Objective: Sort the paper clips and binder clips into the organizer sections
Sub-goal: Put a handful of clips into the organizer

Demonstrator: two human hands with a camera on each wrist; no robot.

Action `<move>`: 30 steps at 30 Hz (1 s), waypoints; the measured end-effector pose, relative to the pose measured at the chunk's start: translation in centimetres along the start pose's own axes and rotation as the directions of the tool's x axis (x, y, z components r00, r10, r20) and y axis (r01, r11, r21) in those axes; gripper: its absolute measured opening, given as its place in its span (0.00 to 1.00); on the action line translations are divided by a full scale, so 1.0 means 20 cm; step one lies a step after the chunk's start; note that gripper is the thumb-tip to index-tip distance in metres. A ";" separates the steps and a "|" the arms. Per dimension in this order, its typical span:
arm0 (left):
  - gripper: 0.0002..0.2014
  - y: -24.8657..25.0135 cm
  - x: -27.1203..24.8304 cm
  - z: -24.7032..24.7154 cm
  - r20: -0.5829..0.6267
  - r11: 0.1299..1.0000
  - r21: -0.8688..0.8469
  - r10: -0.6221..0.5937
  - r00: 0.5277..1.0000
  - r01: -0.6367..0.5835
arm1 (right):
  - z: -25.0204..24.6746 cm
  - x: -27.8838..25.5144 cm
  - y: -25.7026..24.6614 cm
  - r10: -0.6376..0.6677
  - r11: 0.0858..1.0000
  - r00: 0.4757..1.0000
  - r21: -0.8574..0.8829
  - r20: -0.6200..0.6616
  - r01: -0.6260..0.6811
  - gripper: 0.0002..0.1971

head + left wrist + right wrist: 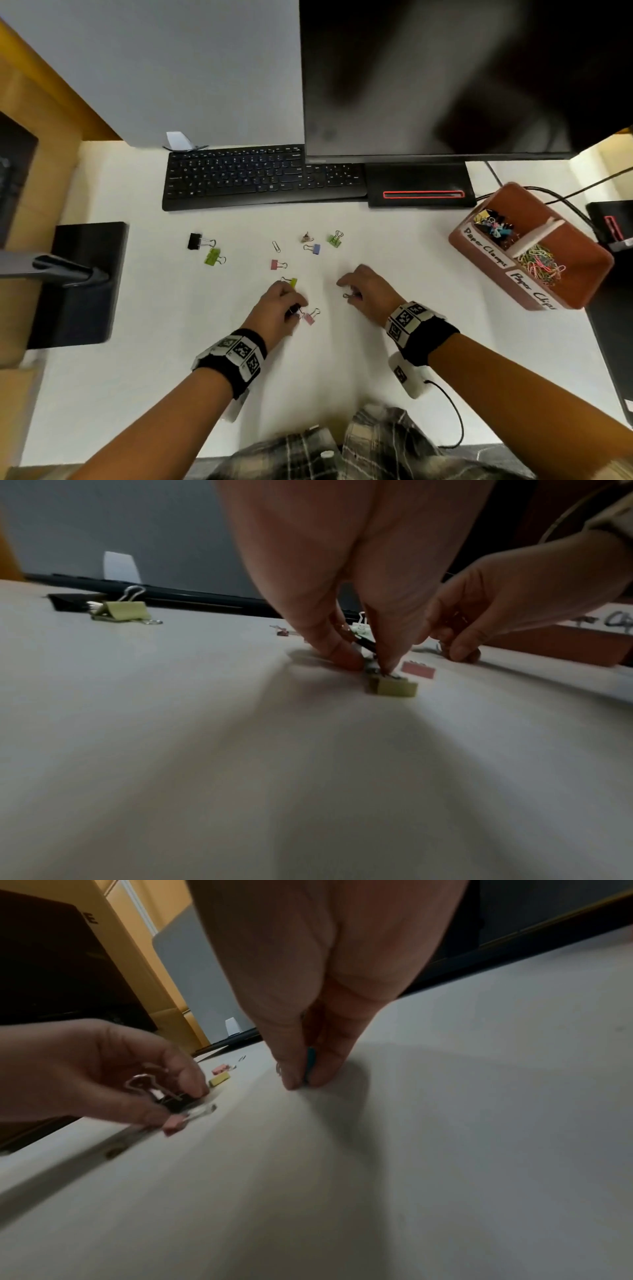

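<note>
Black, a small binder clip (171, 1100) sat pinched in the left hand (279, 305) at lower centre of the head view, while the right hand (368, 287) pinched a teal clip (310, 1064) against the white desk (342, 370). Other clips lay scattered above them. Right of frame, the brown organizer (589, 270) carried handwritten labels "Paper Clamps" and "Paper Clips".

Your right hand (308, 993) pinches a teal clip (310, 1064) against the white table (445, 1150); your left hand (103, 1066) holds a black binder clip (171, 1100).
</note>
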State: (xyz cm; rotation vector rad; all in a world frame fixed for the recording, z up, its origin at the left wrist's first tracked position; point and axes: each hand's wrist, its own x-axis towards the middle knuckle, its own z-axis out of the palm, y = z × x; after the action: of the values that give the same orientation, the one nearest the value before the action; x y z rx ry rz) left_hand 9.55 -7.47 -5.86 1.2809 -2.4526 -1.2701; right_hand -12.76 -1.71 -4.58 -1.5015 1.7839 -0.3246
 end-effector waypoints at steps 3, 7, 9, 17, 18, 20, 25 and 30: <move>0.14 -0.03 0.01 -0.05 -0.088 0.999 -0.031 -0.042 0.995 0.039 | -0.08 0.08 -0.05 0.039 0.996 0.992 0.089 -0.118 -0.028 0.28; 0.19 0.00 0.05 -0.12 -0.153 0.992 -0.120 -0.061 0.986 0.042 | -0.18 0.26 -0.12 0.113 0.992 0.984 0.074 -0.134 -0.104 0.36; 0.23 0.02 0.09 -0.13 -0.080 0.998 -0.051 -0.047 0.996 0.043 | -0.18 0.34 -0.13 0.122 0.992 0.987 0.034 -0.105 -0.119 0.33; 0.11 0.00 0.14 -0.10 -0.030 0.982 0.180 -0.050 0.998 0.055 | -0.11 0.35 -0.10 0.106 0.984 0.990 -0.132 -0.096 -0.119 0.10; 0.10 -0.01 0.12 -0.10 -0.066 0.984 0.166 -0.050 0.997 0.060 | -0.11 0.34 -0.10 0.110 0.984 0.989 -0.132 -0.099 -0.122 0.09; 0.08 -0.04 0.09 -0.11 -0.104 0.987 0.136 -0.073 0.992 0.087 | -0.10 0.32 -0.09 0.104 0.983 0.990 -0.138 -0.099 -0.118 0.07; 0.07 -0.08 0.07 -0.16 -0.140 0.985 0.051 -0.156 0.978 0.164 | -0.08 0.30 -0.09 0.076 0.991 0.987 -0.102 -0.139 -0.090 0.06; 0.14 -0.06 0.14 -0.29 -0.204 0.984 -0.070 -0.174 0.963 0.163 | -0.14 0.35 -0.14 0.004 0.998 0.983 -0.058 -0.182 -0.014 0.09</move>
State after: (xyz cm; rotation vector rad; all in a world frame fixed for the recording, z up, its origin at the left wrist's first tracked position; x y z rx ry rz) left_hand 11.03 -13.42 -3.73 1.5508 -2.1919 -1.1584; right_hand -12.74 -9.68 -3.57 -1.5464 1.9578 -0.4193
